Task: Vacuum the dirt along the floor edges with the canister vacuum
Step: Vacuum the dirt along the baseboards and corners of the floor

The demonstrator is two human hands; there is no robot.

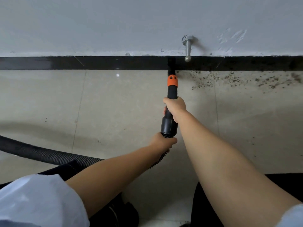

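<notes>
A black vacuum wand [172, 94] with an orange collar [172, 81] points away from me, its nozzle tip [171, 72] touching the black baseboard [98, 63] where it meets the tiled floor. My right hand [175, 106] grips the wand's middle. My left hand [164, 142] grips the ribbed black hose [41, 153] just behind the wand's cuff. Dark dirt crumbs [237, 79] lie scattered along the floor edge to the right of the nozzle. The floor edge left of the nozzle looks clean.
A metal door stopper [187, 48] sticks out of the grey wall just right of the nozzle. The hose runs off to the left across the beige tiles [123, 104]. My knees in dark trousers sit at the bottom of the view.
</notes>
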